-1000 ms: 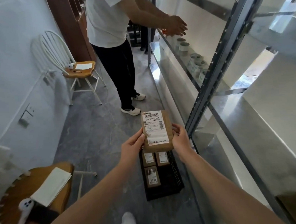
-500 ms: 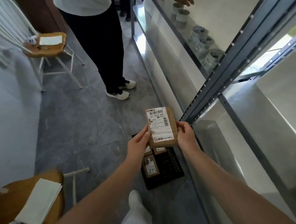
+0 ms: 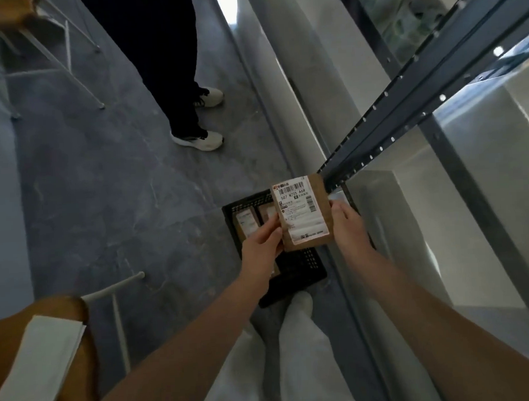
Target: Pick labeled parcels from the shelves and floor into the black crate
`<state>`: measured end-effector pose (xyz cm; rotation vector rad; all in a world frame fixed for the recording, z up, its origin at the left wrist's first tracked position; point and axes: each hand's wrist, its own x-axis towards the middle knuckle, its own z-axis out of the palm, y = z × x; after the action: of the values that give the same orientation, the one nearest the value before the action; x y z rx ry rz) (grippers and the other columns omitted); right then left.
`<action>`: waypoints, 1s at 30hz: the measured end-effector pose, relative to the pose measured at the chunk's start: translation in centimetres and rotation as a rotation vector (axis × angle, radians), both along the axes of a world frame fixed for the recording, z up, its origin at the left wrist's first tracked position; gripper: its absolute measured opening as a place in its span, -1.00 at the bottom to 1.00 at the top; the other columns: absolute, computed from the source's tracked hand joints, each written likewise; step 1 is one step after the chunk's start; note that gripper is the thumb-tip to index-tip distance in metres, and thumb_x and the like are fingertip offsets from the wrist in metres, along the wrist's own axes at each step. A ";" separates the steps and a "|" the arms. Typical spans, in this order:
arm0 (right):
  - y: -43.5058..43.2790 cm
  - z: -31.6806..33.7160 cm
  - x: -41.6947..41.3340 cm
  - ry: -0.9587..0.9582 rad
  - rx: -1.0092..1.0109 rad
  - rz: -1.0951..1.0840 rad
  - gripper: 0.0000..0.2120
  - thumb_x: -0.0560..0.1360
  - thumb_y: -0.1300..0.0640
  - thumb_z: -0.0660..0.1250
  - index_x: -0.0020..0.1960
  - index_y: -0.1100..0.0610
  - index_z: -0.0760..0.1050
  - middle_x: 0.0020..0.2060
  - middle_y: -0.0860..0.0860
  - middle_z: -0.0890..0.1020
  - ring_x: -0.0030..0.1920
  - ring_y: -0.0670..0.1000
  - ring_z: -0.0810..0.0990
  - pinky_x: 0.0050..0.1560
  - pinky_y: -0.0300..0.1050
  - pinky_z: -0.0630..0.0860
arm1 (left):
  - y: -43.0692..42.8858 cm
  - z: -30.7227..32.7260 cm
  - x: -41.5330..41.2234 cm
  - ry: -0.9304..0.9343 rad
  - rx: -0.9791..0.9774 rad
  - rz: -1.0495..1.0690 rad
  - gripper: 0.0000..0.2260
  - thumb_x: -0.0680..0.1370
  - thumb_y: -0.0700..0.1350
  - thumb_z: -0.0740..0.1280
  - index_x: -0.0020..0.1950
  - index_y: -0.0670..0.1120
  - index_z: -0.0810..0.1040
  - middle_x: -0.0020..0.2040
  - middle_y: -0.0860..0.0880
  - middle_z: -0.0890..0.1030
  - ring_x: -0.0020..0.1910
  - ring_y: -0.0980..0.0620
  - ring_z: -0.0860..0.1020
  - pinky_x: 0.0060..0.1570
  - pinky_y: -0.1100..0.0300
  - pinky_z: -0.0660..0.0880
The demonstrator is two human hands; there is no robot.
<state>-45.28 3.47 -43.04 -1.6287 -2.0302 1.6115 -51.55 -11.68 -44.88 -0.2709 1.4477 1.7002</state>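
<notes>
Black crate [image 3: 303,264] partly behind parcel [image 3: 302,213]

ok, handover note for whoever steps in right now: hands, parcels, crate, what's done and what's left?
Left hand: pinches the parcel at its left edge.
Right hand: holds the parcel's right edge.
Parcel: label up, held over the crate, not yet in it.
Crate: on the floor beside the rack.
Done: at least two other parcels lie in the crate.
Left: lower this parcel in. No further parcels to pick show in this view.
</notes>
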 end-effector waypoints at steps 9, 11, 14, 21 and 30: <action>-1.4 -13.6 3.2 -0.101 -0.109 0.022 -0.67 0.69 -0.03 -0.01 0.08 0.04 0.52 -0.07 -0.04 0.65 -0.08 -0.12 0.63 -0.21 -0.28 0.47 | 1.3 -12.2 1.4 -0.128 -0.159 -0.012 -0.71 0.66 -0.20 0.15 0.12 0.06 0.63 -0.01 0.05 0.71 -0.03 0.11 0.68 -0.13 0.25 0.59; -0.6 -17.2 4.0 -0.136 -0.075 0.070 -0.73 0.68 0.04 0.05 0.07 0.03 0.52 -0.06 -0.02 0.64 -0.12 -0.13 0.63 -0.29 -0.36 0.47 | 1.8 -15.3 1.8 -0.137 -0.179 -0.023 -0.70 0.62 -0.26 0.21 0.07 0.10 0.63 0.04 0.05 0.70 0.01 0.10 0.67 -0.08 0.22 0.59; 1.0 -23.0 5.4 -0.208 -0.070 0.164 -0.74 0.67 0.09 0.10 0.20 0.05 0.54 0.05 0.07 0.62 -0.05 -0.08 0.63 -0.25 -0.40 0.48 | 2.8 -20.3 3.1 -0.184 -0.214 -0.066 -0.73 0.57 -0.27 0.32 0.17 0.05 0.60 0.08 0.02 0.70 0.06 0.04 0.67 0.04 0.11 0.61; 4.6 -33.3 5.4 -0.368 -0.180 0.224 -0.66 0.68 0.02 0.01 0.03 0.04 0.56 -0.16 -0.08 0.62 -0.14 -0.13 0.56 -0.15 -0.19 0.44 | 5.6 -31.6 4.2 -0.348 -0.368 -0.110 -0.73 0.57 -0.10 0.36 0.26 0.04 0.47 0.18 0.07 0.60 0.05 0.12 0.58 -0.08 0.10 0.56; 7.0 -47.5 4.7 -0.448 -0.314 0.413 -0.49 0.65 -0.21 -0.10 0.45 0.02 0.31 0.30 0.03 0.49 0.31 0.07 0.46 0.32 0.01 0.35 | 8.6 -44.8 5.6 -0.410 -0.418 -0.121 -0.66 0.59 -0.05 0.29 0.36 0.11 0.41 0.29 0.06 0.50 0.23 0.01 0.46 0.19 -0.22 0.49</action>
<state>-40.56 10.50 -90.59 -1.9130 -2.5843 1.9146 -45.94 -3.04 -89.66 -0.7011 1.4561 1.1479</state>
